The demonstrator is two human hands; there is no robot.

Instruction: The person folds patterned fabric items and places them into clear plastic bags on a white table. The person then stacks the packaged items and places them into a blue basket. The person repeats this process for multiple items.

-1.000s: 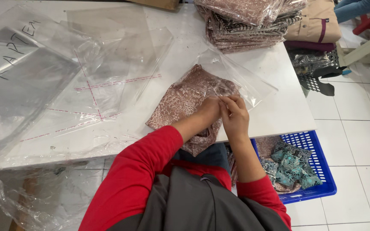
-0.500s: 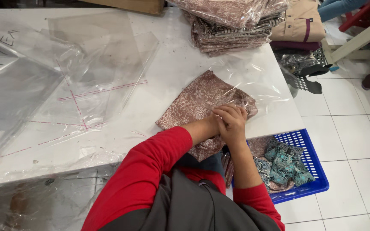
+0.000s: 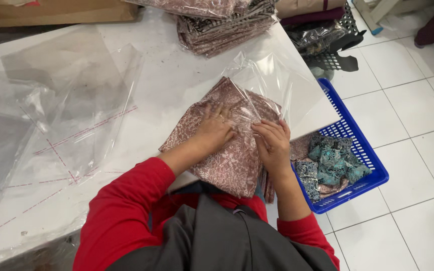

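Note:
A folded brown cloth with a pale floral print [image 3: 227,160] lies at the near edge of the white table [image 3: 177,80], partly hanging over it. Its far end sits inside the mouth of a clear plastic bag [image 3: 272,80]. My left hand [image 3: 214,129] presses flat on the cloth, fingers pointing toward the bag's opening. My right hand [image 3: 273,143] grips the bag's edge and the cloth's right side where they meet. Both sleeves are red.
A stack of bagged patterned cloths [image 3: 222,25] stands at the table's far side. Loose clear bags [image 3: 61,115] with red tape strips cover the left. A blue basket [image 3: 352,150] of teal and brown cloths sits on the tiled floor at right. A black basket [image 3: 332,45] is behind it.
My hands have spread apart on the cloth. The left one now lies flat near the bag's mouth, the right holds the bag's edge. The cloth's end sits further inside the bag.

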